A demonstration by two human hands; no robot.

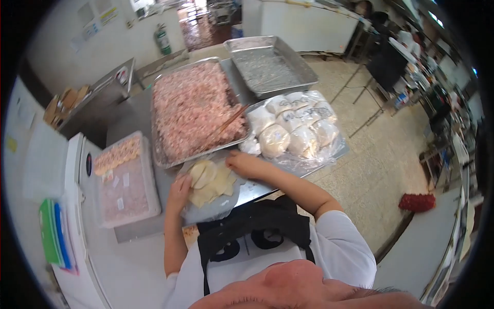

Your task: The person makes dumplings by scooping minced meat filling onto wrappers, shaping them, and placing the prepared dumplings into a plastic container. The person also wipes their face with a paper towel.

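Observation:
Thin, pale dough wrappers [210,191] lie in a loose, overlapping pile on the metal table in front of me. My left hand [180,189] is at the pile's left side, fingers closed on the edge of a dough wrapper. Just beyond the pile's right side is my right hand [243,164], close to the front rim of the meat tray. Its fingers are curled together, and what they hold, if anything, is too small to make out. Ground meat filling [193,105] fills the big metal tray [160,164], with a wooden stick [226,123] resting in it.
Plastic-wrapped dough rounds [296,123] sit on the right. Behind them is a metal pan [270,64]. A lidded-size plastic container [126,180] on the left holds rows of pinkish food. A fire extinguisher [162,39] hangs on the back wall; people and shelving are at far right.

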